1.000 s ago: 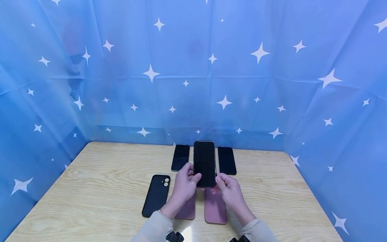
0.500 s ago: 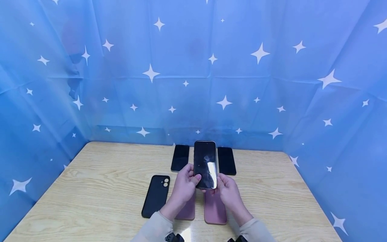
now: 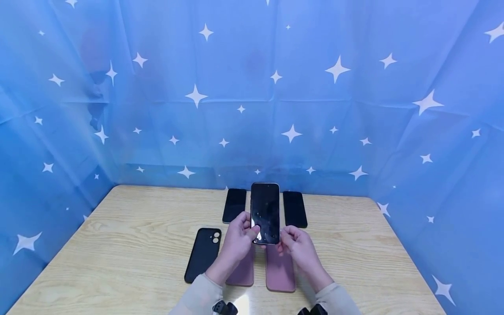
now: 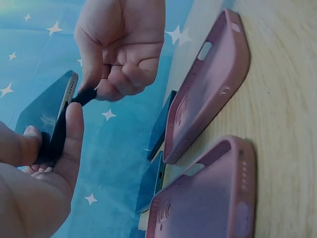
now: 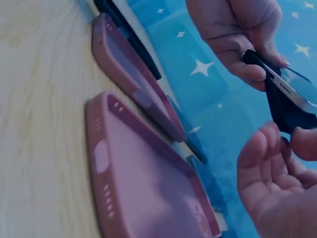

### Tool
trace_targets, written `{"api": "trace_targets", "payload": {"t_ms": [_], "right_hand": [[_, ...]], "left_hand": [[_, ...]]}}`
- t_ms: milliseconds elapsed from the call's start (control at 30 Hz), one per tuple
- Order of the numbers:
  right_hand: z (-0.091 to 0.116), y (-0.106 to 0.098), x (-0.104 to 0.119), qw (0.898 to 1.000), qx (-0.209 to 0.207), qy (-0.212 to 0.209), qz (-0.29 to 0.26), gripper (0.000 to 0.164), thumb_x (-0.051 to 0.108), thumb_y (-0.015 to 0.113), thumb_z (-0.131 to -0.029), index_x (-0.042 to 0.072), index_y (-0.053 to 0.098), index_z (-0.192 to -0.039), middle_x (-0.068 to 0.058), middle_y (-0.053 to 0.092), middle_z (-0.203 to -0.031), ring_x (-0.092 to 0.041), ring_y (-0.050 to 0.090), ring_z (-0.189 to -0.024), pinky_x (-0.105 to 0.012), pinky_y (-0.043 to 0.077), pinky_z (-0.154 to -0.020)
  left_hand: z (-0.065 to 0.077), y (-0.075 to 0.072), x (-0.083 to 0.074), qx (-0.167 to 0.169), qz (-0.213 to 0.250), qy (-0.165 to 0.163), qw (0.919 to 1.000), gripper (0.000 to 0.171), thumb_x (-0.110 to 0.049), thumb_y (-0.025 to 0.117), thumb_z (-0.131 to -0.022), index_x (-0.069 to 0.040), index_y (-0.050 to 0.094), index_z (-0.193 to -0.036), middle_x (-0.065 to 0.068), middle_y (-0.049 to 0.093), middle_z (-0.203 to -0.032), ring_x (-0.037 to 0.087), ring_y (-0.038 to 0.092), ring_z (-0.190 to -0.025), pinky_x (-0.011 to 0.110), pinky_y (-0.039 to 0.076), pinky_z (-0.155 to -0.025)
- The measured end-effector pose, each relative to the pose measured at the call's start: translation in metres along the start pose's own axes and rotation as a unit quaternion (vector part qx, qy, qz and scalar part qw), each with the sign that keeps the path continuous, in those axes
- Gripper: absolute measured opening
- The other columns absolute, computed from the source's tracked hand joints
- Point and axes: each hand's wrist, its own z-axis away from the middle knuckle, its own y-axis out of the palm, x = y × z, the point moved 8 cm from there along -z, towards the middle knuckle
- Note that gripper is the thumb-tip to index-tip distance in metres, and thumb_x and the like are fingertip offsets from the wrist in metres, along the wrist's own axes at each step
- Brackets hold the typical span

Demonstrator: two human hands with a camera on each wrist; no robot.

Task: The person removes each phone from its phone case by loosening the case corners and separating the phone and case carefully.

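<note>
A dark-screened phone (image 3: 265, 205) is held up above the table, screen toward the head camera. My left hand (image 3: 237, 239) grips its lower left side, thumb on the front. A black phone case (image 4: 59, 134) lies behind the phone, its lower right corner bent away from the phone's edge, as the left wrist view shows. That corner is pinched between the thumb and fingers of my right hand (image 3: 301, 249). In the right wrist view the phone's metal edge (image 5: 287, 88) with its speaker holes shows bare beside the case.
Two pink cases (image 3: 281, 273) lie open side up below my hands. Left of them is another black case (image 3: 202, 255) with camera holes. Toward the back of the wooden table (image 3: 149, 218) lie a left phone (image 3: 235, 205) and a right phone (image 3: 295, 209), against a blue starry curtain (image 3: 252, 118).
The phone shifts slightly right and tilts, then comes back left, and the glare on its screen moves from lower right to lower left. Both hands keep their hold, and the things on the table stay put.
</note>
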Motion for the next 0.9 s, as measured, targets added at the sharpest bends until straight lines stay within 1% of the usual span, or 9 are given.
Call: {"api": "trace_targets", "payload": {"t_ms": [133,300,400,467,533,700,767,833,900], "right_hand": [[0.0007,-0.0041,-0.0052,0.999,-0.026,0.011,0.027,0.031,0.010,0.057,-0.106,-0.005,0.059,-0.079,-0.006,0.058,-0.062,-0.013,0.052,-0.050,-0.022,0.046,-0.047],[0.0029,-0.0074,-0.0094,0.997,-0.053,0.040,0.031,0.034,0.015,0.063,-0.103,-0.002,0.062,-0.074,-0.004,0.059,-0.059,-0.012,0.051,-0.047,-0.022,0.043,-0.043],[0.0037,-0.0088,-0.0102,0.996,-0.066,0.054,0.022,0.033,0.015,0.066,-0.102,-0.001,0.065,-0.073,-0.004,0.060,-0.058,-0.012,0.051,-0.047,-0.022,0.044,-0.043],[0.0040,-0.0094,-0.0103,0.996,-0.070,0.061,0.013,0.032,0.015,0.066,-0.101,-0.001,0.066,-0.073,-0.004,0.061,-0.057,-0.012,0.052,-0.046,-0.022,0.046,-0.043],[0.0041,-0.0096,-0.0103,0.995,-0.070,0.064,0.005,0.031,0.014,0.066,-0.101,-0.001,0.066,-0.074,-0.005,0.062,-0.057,-0.012,0.053,-0.045,-0.023,0.047,-0.043],[0.0051,-0.0089,-0.0091,0.996,-0.061,0.070,-0.011,0.029,0.013,0.065,-0.102,-0.002,0.066,-0.077,-0.006,0.065,-0.060,-0.012,0.056,-0.047,-0.024,0.051,-0.046],[0.0055,-0.0075,-0.0079,0.996,-0.050,0.069,-0.013,0.029,0.014,0.063,-0.103,-0.003,0.065,-0.079,-0.007,0.066,-0.061,-0.012,0.058,-0.048,-0.025,0.052,-0.047],[0.0058,-0.0056,-0.0056,0.997,-0.039,0.066,-0.014,0.030,0.016,0.062,-0.104,-0.003,0.065,-0.081,-0.009,0.067,-0.064,-0.013,0.060,-0.051,-0.026,0.053,-0.049],[0.0060,-0.0035,-0.0032,0.998,-0.026,0.059,-0.004,0.032,0.020,0.062,-0.104,-0.004,0.064,-0.082,-0.010,0.068,-0.066,-0.014,0.061,-0.053,-0.026,0.055,-0.051]], "left_hand": [[0.0001,-0.0023,0.0053,-0.007,-0.015,-0.007,0.9998,0.009,0.011,0.054,-0.100,0.012,0.052,-0.109,0.022,0.069,-0.096,0.029,0.074,-0.082,0.061,0.060,-0.071],[0.0015,-0.0019,0.0062,-0.019,-0.024,0.002,0.9995,0.011,0.012,0.056,-0.098,0.012,0.052,-0.108,0.025,0.068,-0.099,0.033,0.074,-0.088,0.061,0.061,-0.069],[0.0027,-0.0016,0.0037,-0.030,-0.056,0.012,0.9979,0.011,0.010,0.060,-0.098,0.010,0.055,-0.108,0.022,0.068,-0.096,0.030,0.073,-0.085,0.046,0.063,-0.065],[0.0038,-0.0016,0.0025,-0.037,-0.076,0.017,0.9963,0.011,0.008,0.061,-0.098,0.008,0.056,-0.108,0.020,0.068,-0.093,0.028,0.073,-0.083,0.034,0.061,-0.062],[0.0046,-0.0013,0.0024,-0.042,-0.093,0.020,0.9946,0.011,0.007,0.062,-0.098,0.007,0.057,-0.107,0.018,0.069,-0.092,0.026,0.073,-0.080,0.029,0.059,-0.060],[0.0052,-0.0017,0.0040,-0.052,-0.098,0.022,0.9936,0.011,0.007,0.063,-0.097,0.005,0.057,-0.106,0.017,0.069,-0.090,0.025,0.074,-0.080,0.035,0.061,-0.059],[0.0049,-0.0031,0.0041,-0.061,-0.105,0.024,0.9924,0.011,0.007,0.064,-0.096,0.004,0.057,-0.104,0.015,0.068,-0.087,0.023,0.073,-0.078,0.030,0.059,-0.059],[0.0044,-0.0052,0.0043,-0.071,-0.114,0.025,0.9906,0.011,0.008,0.065,-0.095,0.003,0.058,-0.103,0.012,0.066,-0.083,0.019,0.070,-0.074,0.023,0.053,-0.058],[0.0040,-0.0073,0.0051,-0.079,-0.117,0.023,0.9898,0.012,0.009,0.065,-0.094,0.002,0.058,-0.101,0.010,0.063,-0.080,0.016,0.066,-0.070,0.019,0.048,-0.057]]}}
